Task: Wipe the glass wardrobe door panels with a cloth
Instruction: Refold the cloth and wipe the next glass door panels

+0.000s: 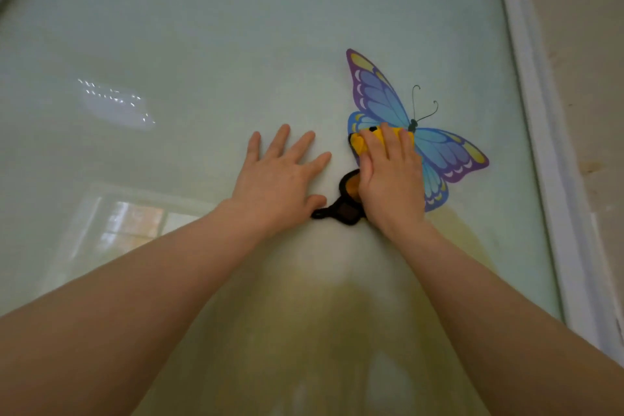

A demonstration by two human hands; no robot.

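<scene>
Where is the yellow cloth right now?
In the head view, the yellow cloth is under the right hand, pressed on the glass door over the butterfly sticker, right of the flat left hand.

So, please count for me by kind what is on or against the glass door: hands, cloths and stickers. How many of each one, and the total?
Hands: 2, the left hand flat on the glass, the right hand pressing the cloth.
Cloths: 1, the yellow and black cloth.
Stickers: 1, the butterfly.
Total: 4
</scene>
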